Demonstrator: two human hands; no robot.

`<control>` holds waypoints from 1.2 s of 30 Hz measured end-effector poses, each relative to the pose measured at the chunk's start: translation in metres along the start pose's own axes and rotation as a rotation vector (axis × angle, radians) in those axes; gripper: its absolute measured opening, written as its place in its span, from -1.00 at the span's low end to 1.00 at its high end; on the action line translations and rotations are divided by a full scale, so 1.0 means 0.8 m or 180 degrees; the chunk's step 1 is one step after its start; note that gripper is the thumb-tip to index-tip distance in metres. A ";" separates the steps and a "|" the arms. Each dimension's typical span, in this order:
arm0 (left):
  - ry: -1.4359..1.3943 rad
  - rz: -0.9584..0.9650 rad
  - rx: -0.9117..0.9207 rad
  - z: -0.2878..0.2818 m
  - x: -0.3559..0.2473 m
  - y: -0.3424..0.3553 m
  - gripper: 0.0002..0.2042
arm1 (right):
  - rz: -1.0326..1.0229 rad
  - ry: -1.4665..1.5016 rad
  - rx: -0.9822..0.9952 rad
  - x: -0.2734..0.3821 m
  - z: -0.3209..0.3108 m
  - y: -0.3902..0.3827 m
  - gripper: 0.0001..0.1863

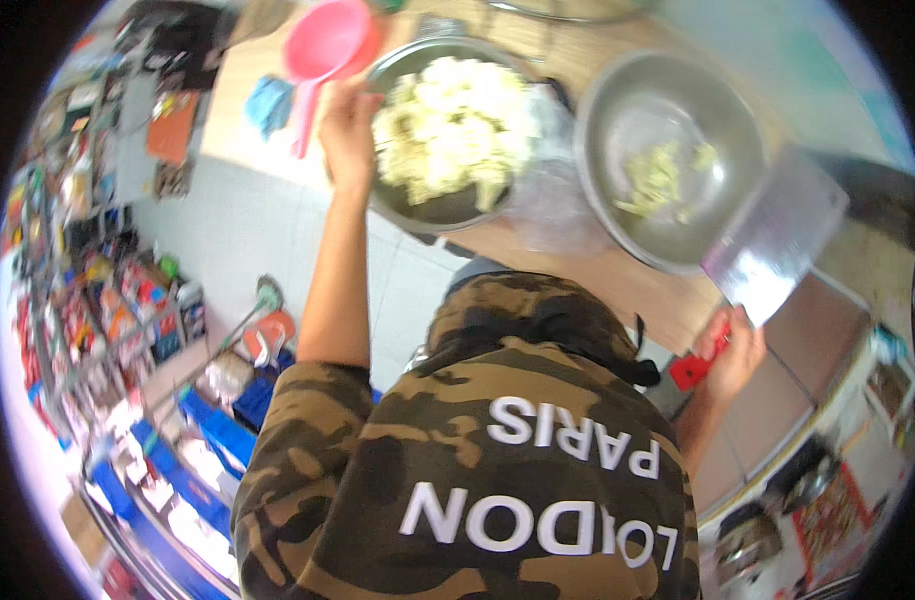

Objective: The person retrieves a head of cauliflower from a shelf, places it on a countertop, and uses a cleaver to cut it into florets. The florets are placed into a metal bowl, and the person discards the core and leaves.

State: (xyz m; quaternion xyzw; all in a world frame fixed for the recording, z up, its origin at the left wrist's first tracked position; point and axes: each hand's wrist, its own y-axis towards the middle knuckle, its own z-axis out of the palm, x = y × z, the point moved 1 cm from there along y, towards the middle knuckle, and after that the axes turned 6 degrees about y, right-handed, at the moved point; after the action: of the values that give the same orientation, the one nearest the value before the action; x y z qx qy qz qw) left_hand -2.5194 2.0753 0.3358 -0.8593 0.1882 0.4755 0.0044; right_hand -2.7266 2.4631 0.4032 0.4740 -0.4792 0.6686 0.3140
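Note:
My left hand is closed at the left rim of a round metal bowl, gripping its edge. The bowl is heaped with pale yellow chopped vegetable pieces. Off to the right, my right hand is wrapped round the red handle of a cleaver. Its broad, shiny blade points up and away, overlapping the right edge of a second metal basin in this view; whether they touch I cannot tell. A small heap of pale green pieces lies in that basin.
On the wooden table are a pink ladle-like scoop, a crumpled blue cloth and a clear plastic bag between the bowls. Crowded shelves stand at the left. Pots and goods sit at the lower right.

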 end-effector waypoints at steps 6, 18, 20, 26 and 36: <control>0.2312 -0.0259 0.0614 -0.023 0.067 -0.029 -0.70 | 0.0067 -0.0046 0.0276 -0.002 0.017 -0.006 -0.80; 0.2807 -0.0026 0.1994 0.016 0.105 0.031 -0.49 | 0.0036 -0.0086 0.0408 -0.003 0.020 -0.014 -0.85; 0.2921 0.0100 0.1862 0.010 0.097 0.028 -0.50 | 0.0051 0.0018 0.0365 -0.004 0.016 -0.015 -0.85; 0.1879 -0.0083 0.1036 -0.034 0.046 0.023 -0.54 | 0.0012 0.0001 0.0260 -0.006 0.006 -0.015 -0.84; -0.3682 -0.1518 0.2725 0.080 -0.127 -0.072 -0.65 | -0.0033 0.0089 0.0560 -0.005 0.061 0.008 -0.87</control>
State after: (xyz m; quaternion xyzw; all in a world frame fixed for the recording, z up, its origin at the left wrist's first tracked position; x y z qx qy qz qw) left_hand -2.6014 2.1732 0.3740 -0.4136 0.1331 0.7221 0.5384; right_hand -2.7143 2.4150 0.4017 0.4929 -0.4118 0.7130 0.2813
